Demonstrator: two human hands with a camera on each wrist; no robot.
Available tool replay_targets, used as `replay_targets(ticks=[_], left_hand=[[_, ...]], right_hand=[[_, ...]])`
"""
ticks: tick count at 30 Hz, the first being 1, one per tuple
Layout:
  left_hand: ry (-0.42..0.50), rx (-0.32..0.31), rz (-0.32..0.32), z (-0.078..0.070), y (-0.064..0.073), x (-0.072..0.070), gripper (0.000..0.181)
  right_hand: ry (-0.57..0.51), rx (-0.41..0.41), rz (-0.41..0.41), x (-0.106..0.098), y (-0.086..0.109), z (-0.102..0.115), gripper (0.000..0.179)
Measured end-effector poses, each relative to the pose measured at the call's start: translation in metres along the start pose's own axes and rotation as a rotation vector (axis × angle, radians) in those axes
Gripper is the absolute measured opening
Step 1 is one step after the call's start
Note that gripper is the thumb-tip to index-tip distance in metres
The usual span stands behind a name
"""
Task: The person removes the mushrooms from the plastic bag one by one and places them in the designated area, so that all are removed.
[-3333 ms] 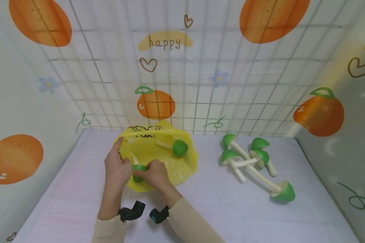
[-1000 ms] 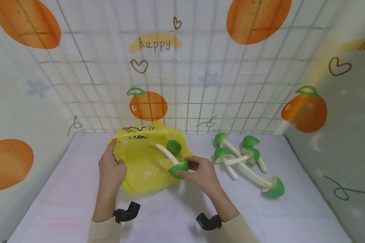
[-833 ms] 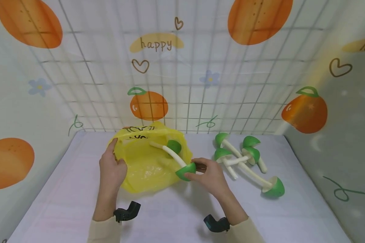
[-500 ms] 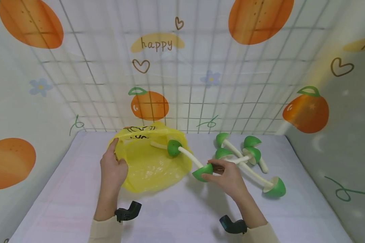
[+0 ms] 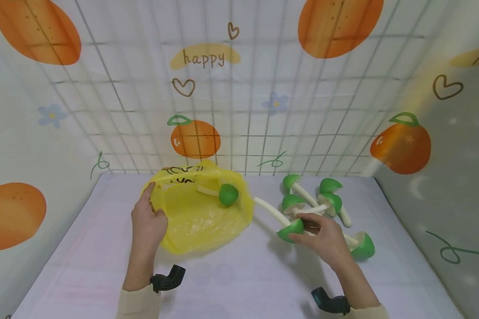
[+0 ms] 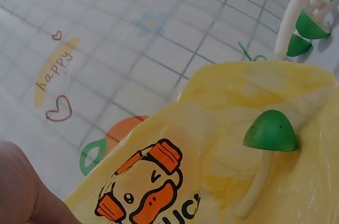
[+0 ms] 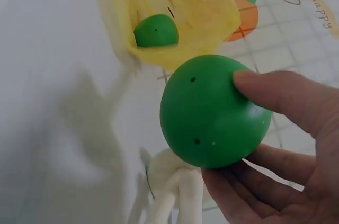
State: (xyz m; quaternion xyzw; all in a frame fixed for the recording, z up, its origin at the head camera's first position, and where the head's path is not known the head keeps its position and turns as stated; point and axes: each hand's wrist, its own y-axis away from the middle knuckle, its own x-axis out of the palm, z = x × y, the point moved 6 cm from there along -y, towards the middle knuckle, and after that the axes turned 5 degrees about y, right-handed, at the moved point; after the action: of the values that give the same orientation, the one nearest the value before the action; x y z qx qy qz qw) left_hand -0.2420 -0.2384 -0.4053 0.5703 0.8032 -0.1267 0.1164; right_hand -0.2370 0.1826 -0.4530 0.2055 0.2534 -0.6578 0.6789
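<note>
My right hand [image 5: 323, 237] pinches the green cap of a toy mushroom [image 5: 290, 230] between thumb and fingers. Its white stem points up and left toward the yellow plastic bag [image 5: 191, 235]. In the right wrist view the held cap [image 7: 212, 113] fills the middle, dotted with dark spots. At the bag's left rim, my left hand [image 5: 149, 221] grips the plastic, keeping the mouth spread; some of its fingers are hidden. One mushroom [image 5: 228, 195] lies inside the bag, stem to the left. Its green cap [image 6: 271, 131] also shows in the left wrist view, beside the printed duck.
Several green-capped mushrooms [image 5: 292, 204] lie crossed in a loose pile on the white tabletop [image 5: 223, 288], behind and beside my right hand. One separate cap [image 5: 363, 246] sits nearer the front right. A patterned curtain over a wire grid [image 5: 271, 133] closes the back.
My right hand has drawn a mushroom out of the bag's left side and carried it right, past the rim toward the pile. My left hand stays at the bag's left rim.
</note>
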Motion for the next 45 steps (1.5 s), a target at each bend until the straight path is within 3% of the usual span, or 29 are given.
replay_targets(ticks=[10,25,40,45], left_hand=[[-0.001,0.008,0.001,-0.001,0.001,0.001,0.078],[-0.023,0.007,-0.011,-0.001,0.001,0.001,0.078],[-0.016,0.008,-0.006,-0.001,0.001,0.002,0.079],[-0.013,0.009,-0.003,-0.001,0.001,0.003,0.078]], right_hand=[[0.148,-0.010,-0.015,-0.022,0.009,-0.019,0.065],[0.329,0.030,0.020,-0.038,0.015,-0.038,0.074],[0.436,0.049,0.005,-0.040,0.014,-0.049,0.074],[0.468,0.030,-0.041,-0.040,0.015,-0.047,0.074]])
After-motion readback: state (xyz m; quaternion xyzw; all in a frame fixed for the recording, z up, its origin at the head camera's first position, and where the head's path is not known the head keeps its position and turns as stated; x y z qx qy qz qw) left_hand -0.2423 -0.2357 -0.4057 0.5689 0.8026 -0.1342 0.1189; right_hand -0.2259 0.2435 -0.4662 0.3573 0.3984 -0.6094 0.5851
